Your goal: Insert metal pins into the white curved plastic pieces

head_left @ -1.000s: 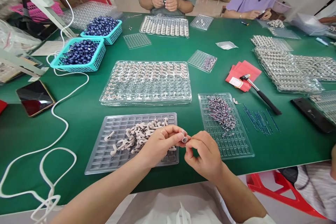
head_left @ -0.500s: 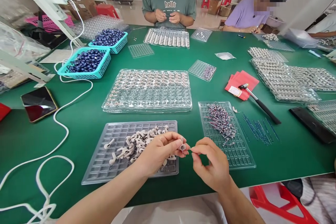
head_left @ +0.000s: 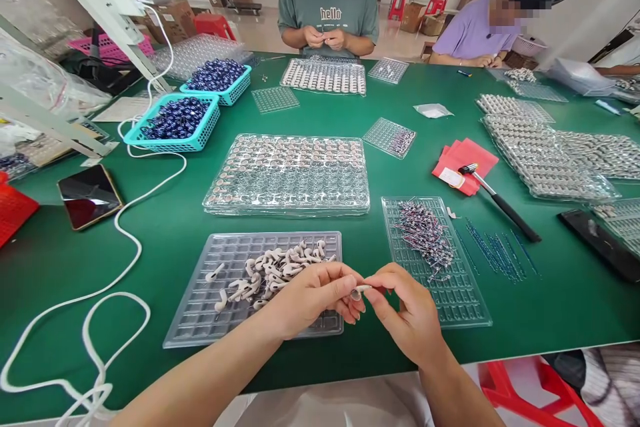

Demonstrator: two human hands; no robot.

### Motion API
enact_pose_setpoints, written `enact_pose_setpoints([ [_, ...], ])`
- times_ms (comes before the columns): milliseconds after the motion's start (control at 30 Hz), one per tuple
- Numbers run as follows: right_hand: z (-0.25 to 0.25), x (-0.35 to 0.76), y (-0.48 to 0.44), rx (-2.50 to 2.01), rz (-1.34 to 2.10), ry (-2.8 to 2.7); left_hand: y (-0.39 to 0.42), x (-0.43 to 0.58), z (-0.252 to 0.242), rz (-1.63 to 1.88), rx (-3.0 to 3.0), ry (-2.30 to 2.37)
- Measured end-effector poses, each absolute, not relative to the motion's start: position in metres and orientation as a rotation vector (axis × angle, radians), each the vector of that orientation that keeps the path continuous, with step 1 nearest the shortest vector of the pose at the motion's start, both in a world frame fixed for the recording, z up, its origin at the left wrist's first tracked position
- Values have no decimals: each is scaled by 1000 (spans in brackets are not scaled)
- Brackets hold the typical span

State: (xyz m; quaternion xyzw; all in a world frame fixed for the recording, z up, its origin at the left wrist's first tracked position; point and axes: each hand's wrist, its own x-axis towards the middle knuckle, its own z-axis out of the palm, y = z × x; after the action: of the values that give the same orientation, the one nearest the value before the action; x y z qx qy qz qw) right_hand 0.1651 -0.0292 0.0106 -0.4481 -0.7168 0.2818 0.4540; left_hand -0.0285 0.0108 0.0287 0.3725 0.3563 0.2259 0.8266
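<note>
Between the fingertips of my left hand point(head_left: 316, 293) sits a white earbud shell point(head_left: 357, 294), its round opening facing me. My right hand point(head_left: 407, 312) pinches the stem end of that same shell; any wire or small part within the pinch is hidden. Beneath and left of my left hand, a grey compartment tray point(head_left: 193, 310) carries a loose heap of white earbud shells point(head_left: 280, 263), a few lying apart. Just beyond my right hand, a clear tray point(head_left: 465, 307) bears a tangled pile of small wired parts point(head_left: 425, 233).
Stacked clear trays point(head_left: 290, 207) of round-ended pieces lie ahead. Around them are teal baskets point(head_left: 205, 137) of dark blue bundles, a phone point(head_left: 90, 197), a white cable point(head_left: 135, 240), a hammer point(head_left: 505, 203), red packets point(head_left: 465, 153) and thin blue strips point(head_left: 500, 253). Two co-workers sit opposite.
My right hand has closed up to my left, and its fingertips now meet the shell. The shell has turned so its stem points right. The view has shifted slightly.
</note>
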Motion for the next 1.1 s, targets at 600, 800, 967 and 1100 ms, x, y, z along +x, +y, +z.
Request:
enact_pose_setpoints([
  [600, 6, 165, -32, -1204, 605, -1709, -1, -36, 23, 731, 2171, 1034],
  [800, 2, 169, -35, -1145, 637, -1612, 3, -38, 34, 709, 1709, 1063],
  [967, 3, 170, -36, -1014, 688, -1682, 1, -33, 30, 704, 1264, 820],
  [1100, 5, 169, -36, -999, 701, -1708, -1, -29, 23, 690, 1189, 826],
])
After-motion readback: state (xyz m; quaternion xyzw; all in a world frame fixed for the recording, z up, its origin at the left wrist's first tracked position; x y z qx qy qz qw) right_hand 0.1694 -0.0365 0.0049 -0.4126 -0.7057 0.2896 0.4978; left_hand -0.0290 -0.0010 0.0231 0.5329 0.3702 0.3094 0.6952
